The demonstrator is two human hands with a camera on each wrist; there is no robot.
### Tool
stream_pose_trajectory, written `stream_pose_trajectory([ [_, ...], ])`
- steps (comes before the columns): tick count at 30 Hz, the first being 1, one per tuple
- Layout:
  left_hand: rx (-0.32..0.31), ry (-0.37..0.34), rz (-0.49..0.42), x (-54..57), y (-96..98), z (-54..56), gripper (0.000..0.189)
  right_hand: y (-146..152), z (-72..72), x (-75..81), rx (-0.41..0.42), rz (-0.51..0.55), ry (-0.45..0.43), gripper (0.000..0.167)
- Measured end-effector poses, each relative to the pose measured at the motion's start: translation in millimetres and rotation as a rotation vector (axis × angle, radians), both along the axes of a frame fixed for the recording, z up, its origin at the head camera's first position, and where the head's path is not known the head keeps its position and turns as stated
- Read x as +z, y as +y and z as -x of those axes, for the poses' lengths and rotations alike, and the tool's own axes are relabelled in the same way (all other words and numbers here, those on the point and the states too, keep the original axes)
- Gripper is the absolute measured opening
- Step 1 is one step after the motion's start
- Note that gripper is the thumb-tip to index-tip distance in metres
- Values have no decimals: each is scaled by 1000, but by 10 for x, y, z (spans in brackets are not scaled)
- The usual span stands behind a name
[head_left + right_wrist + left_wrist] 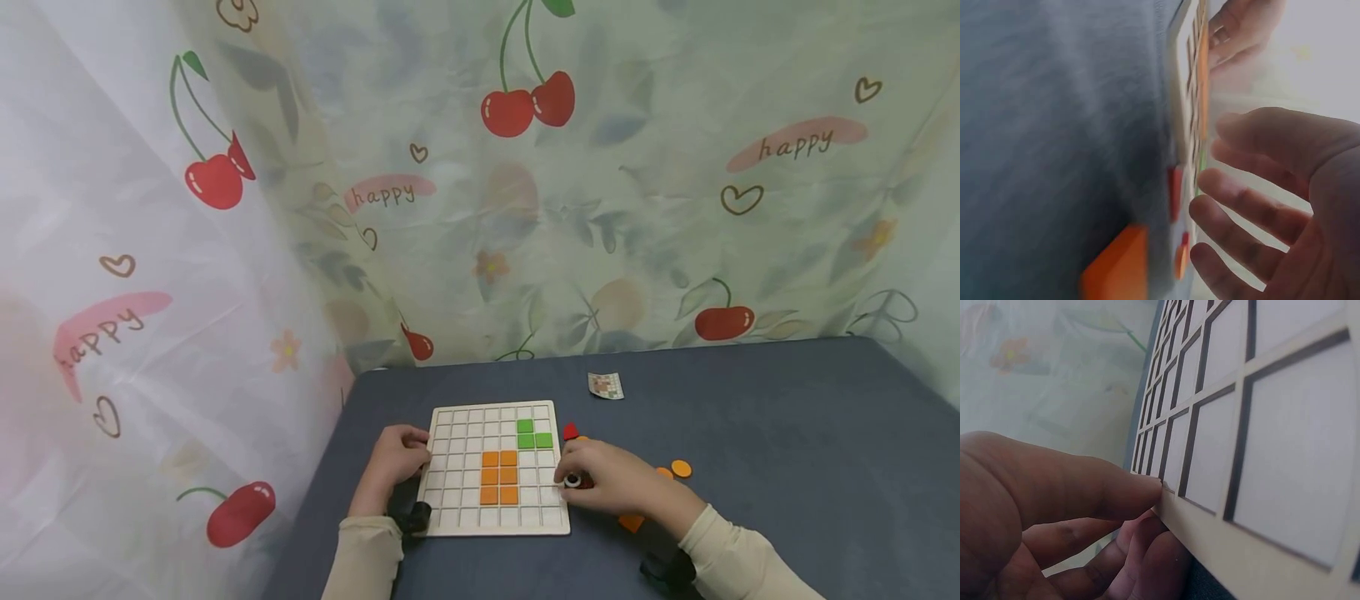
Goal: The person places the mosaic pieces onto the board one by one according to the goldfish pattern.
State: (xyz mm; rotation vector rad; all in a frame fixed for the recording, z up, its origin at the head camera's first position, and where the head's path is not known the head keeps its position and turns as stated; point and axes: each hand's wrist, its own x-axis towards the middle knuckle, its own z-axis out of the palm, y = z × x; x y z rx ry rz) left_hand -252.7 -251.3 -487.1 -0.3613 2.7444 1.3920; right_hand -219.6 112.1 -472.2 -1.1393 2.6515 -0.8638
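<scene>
A pale square grid board (457,475) lies on the table. Orange square tiles (490,477) form a block on it, and green tiles (526,441) sit toward its upper right. My left hand (400,457) grips the board's left edge; in the left wrist view the thumb (1116,490) presses on the rim, with the other fingers bent at the edge. At the right edge hovers my right hand (611,477), fingers spread and slightly bent in the right wrist view, nothing visible between them. A white ring with a dark centre (573,480) shows between its fingers in the head view, beside something dark red.
A red piece (571,431) lies just right of the board. Farther right are an orange disc (681,468) and an orange piece (632,523), partly behind the right wrist. A small printed card (605,386) lies toward the back. Patterned curtains (637,208) hang behind the dark table (787,450).
</scene>
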Motion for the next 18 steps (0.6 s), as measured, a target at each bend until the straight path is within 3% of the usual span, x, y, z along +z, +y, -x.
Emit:
stream_pose_trajectory([
  [8,-2,8,-3,7,12,-13,30,217,-26,-64,-38,-2,-59,12],
  [18,-6,8,13,17,16,-27,29,296,25,-34,-140,-10,-27,11],
])
